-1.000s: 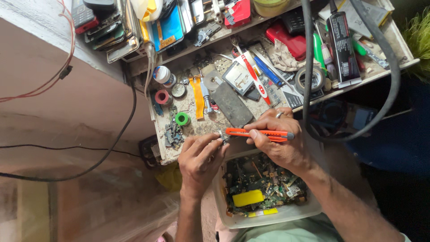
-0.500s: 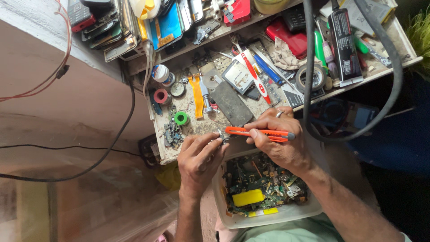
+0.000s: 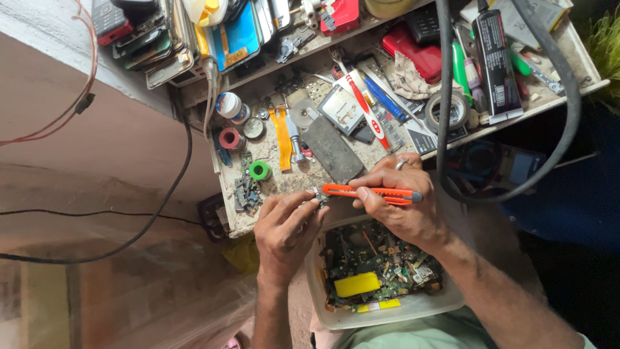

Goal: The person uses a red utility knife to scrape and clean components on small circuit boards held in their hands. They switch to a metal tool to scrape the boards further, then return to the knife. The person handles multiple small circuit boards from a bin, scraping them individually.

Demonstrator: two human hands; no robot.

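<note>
While the right hand (image 3: 400, 207) gripped an orange utility knife (image 3: 371, 192) with its fingers closed round the handle, the blade end met a small part (image 3: 318, 196) pinched in the fingers of the left hand (image 3: 284, 229) at the near edge of the cluttered tabletop (image 3: 274, 184). Just below both hands sat a white tub (image 3: 387, 311) of circuit-board scraps. A green tape roll (image 3: 259, 170) lay near the left hand.

Two bare forearms rising from the lower edge, hands meeting near the centre; left hand (image 3: 284, 226) curled, fingertips pinched together; right hand (image 3: 403, 207) knuckles up, fingers wrapped closed, a ring on one finger; both wrists bent slightly inward.
</note>
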